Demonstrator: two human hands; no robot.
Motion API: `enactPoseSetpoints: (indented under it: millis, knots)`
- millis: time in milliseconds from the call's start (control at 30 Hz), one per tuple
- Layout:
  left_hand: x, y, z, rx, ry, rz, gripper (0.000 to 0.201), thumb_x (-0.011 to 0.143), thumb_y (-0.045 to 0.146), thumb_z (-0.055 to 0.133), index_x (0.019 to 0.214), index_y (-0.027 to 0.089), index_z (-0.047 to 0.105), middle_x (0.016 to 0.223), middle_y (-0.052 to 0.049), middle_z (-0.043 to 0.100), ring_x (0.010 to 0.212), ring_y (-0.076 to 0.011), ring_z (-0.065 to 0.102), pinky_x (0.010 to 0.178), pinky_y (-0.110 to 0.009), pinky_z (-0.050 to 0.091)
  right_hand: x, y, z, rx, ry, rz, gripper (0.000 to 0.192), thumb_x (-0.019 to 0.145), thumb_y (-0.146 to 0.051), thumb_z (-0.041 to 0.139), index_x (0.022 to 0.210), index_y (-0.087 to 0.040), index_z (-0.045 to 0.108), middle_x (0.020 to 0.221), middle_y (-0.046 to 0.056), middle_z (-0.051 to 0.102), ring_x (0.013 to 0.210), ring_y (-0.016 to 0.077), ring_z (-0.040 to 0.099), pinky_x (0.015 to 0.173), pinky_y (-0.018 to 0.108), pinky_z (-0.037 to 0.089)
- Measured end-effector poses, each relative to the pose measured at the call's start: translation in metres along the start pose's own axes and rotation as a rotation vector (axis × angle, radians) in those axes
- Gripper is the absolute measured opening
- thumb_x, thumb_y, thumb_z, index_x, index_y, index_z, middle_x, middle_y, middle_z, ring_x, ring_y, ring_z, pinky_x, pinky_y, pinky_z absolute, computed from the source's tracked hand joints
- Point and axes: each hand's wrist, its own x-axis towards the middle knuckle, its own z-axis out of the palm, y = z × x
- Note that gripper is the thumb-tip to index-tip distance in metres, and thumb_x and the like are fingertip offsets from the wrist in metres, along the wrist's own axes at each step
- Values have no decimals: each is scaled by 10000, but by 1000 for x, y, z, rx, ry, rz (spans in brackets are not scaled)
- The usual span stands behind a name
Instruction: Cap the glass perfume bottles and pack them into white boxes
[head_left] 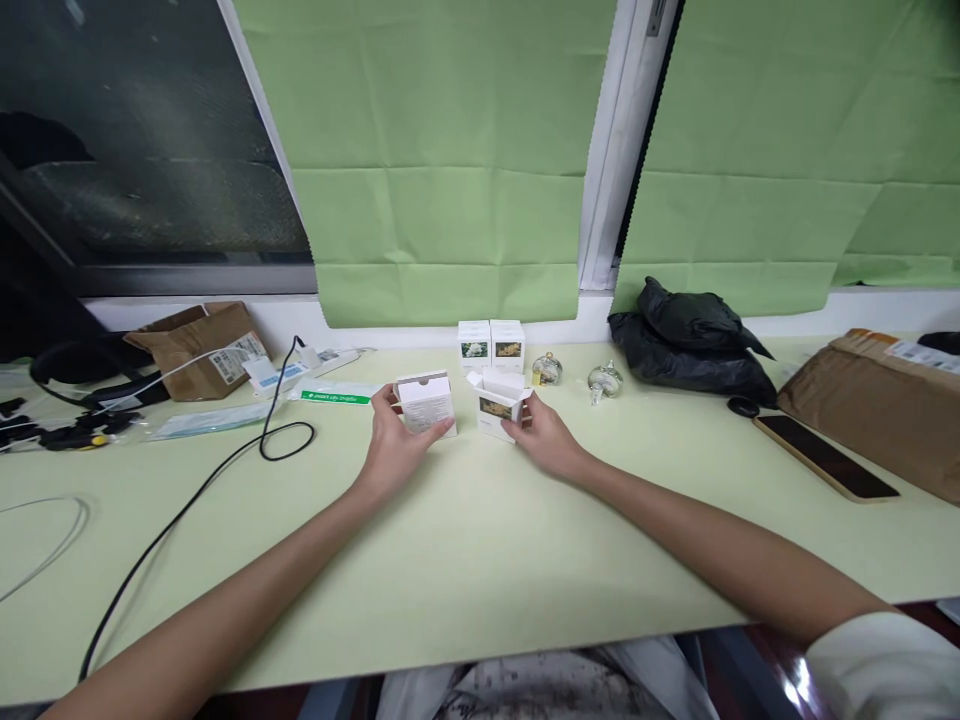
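My left hand [395, 447] grips a small white carton [426, 402] with its top flap shut, resting on the pale green table [465, 560]. My right hand [546, 437] holds a second small white carton [498, 403] whose top flaps stand open; it has a dark picture on its front. Behind them, two more white cartons [491, 346] stand side by side near the wall. Two small round glass bottles [547, 370] [604, 380] sit just right of those cartons.
A black plastic bag [690, 340] lies at the back right, with a dark phone [825, 456] and a brown parcel [877, 400] beyond it. At the left are a torn brown parcel [199, 348], a black cable [225, 470], headphones [82, 385] and a green-labelled packet [337, 394].
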Motion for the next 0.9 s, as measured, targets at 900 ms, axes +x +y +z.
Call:
enactPoseSetpoints:
  millis: [900]
  knots:
    - [14,-13,3,42,-275,-69,823,718,428,851,1342,269,339,1276,-81,541,1169,-275,596,929,-396,525,21,-1,20,16,-50,-9,496,938,-365,663,1389,-259,487,1175,74,709,965,254,673,848,384,539]
